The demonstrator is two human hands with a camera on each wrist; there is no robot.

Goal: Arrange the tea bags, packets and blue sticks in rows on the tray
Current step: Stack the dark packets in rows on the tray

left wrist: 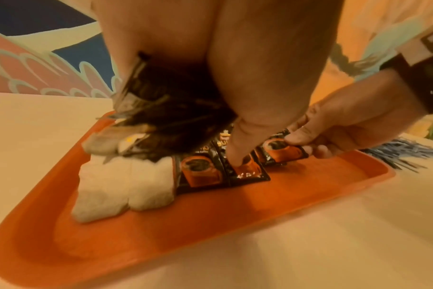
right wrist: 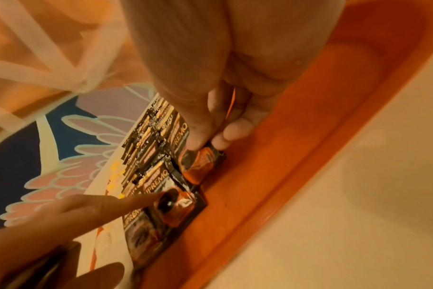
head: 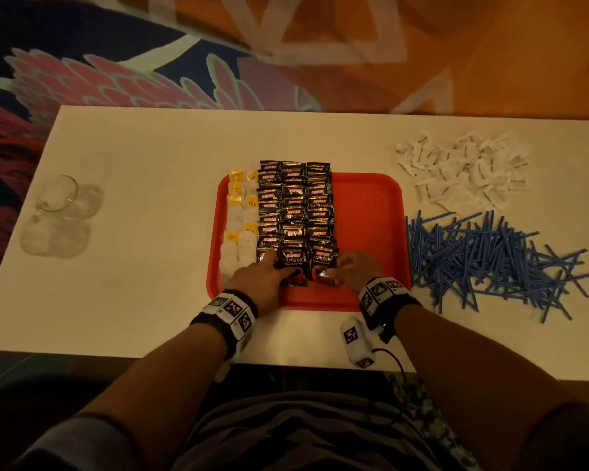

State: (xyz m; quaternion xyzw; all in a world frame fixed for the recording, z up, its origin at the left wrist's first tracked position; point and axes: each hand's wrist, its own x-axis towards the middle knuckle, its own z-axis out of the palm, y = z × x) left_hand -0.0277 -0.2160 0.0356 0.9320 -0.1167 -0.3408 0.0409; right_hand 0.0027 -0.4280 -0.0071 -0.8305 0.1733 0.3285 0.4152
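So the red tray (head: 371,212) is about half filled: two columns of tea bags (head: 238,229) down its left side, then three columns of black coffee packets (head: 294,215) shingled one over the next, with the right half of the tray bare. The left hand (head: 262,277) has its fingers stretched out fairly straight, one fingertip pressing down on the nearest packet of the middle column, not gripping anything. The right hand (head: 354,270) is pinching the nearest packet of the right column (right wrist: 200,164) between thumb and curled fingers, at the near end of the tray. The risk I see: those packets are slick foil and overlapped like roof tiles, so if the right hand shoves that last one in too hard, the whole column can slide up and fan out. The far ends already poke over the tray's far rim, so a push could tip some onto the white table (head: 150,198). Lifting the left finger carelessly could also drag its packet crooked. And the blue sticks (head: 490,260) are a tangled heap just beside the tray's right edge, with the white packets (head: 463,168) piled behind them, so a sleeve or wrist swinging over there could scatter them or roll sticks off the table.
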